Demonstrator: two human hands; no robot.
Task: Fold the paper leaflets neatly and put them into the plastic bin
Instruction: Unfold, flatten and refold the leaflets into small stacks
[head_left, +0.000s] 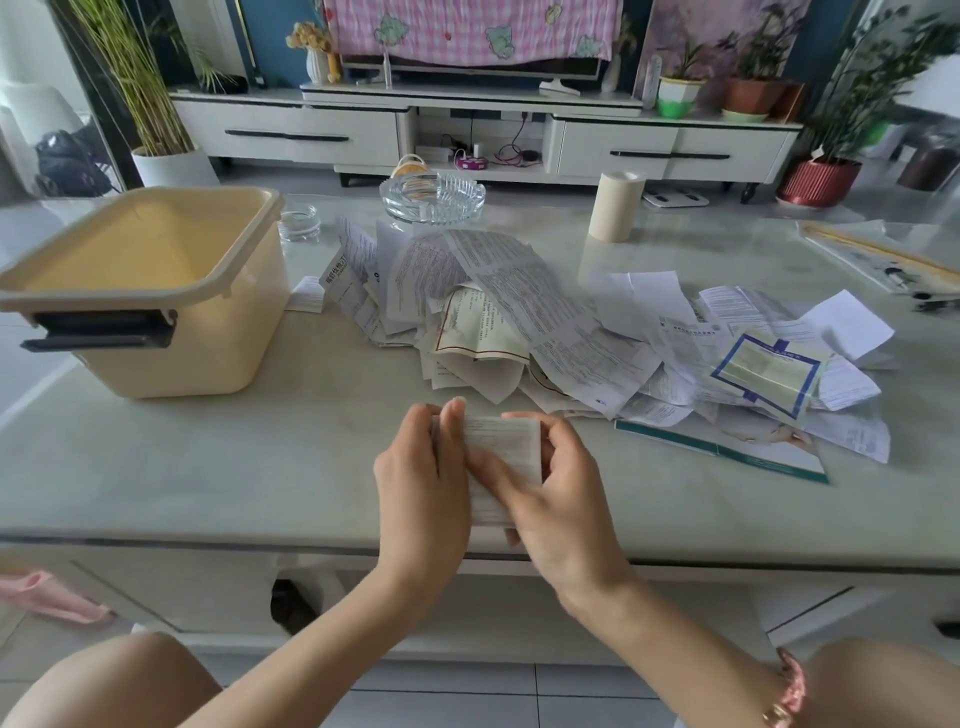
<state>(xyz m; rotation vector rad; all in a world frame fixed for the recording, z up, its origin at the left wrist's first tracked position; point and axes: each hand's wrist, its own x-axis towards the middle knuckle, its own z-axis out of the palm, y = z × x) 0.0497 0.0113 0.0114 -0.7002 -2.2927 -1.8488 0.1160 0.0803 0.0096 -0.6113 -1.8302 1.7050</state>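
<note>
Both hands meet low over the near edge of the counter (208, 467), a pale marble-look top, and between them they hold a small folded white paper leaflet (506, 447). The left hand (421, 467) stands upright against the leaflet's left edge, fingers close together and gently bent, pinching that side. The right hand (550, 483) curls round the right edge, its thumb laid across the printed face and its fingers wrapped behind. The leaflet is raised a little off the counter, tilted toward the person.

Beyond the hands, a heap of loose printed paper leaflets (519, 312) sprawls across the middle and right of the counter, some creased, some open; a blue-bordered sheet (763, 369) lies on its right part and a teal-edged brochure (727, 447) pokes out at its near side. The cream plastic bin (182, 343) stands on the left of the counter, well apart from the hands, lid off, a dark clip handle on its near wall.

Behind the heap sit a clear glass ashtray (434, 197), a small glass dish (298, 221) just beside the bin, and an upright beige roll (615, 205). Across the tiled floor stands a white low TV cabinet (311, 130) with a pink checked cloth (467, 26) draped over the screen, and potted plants stand at both ends, one in a red ribbed pot (818, 182).
</note>
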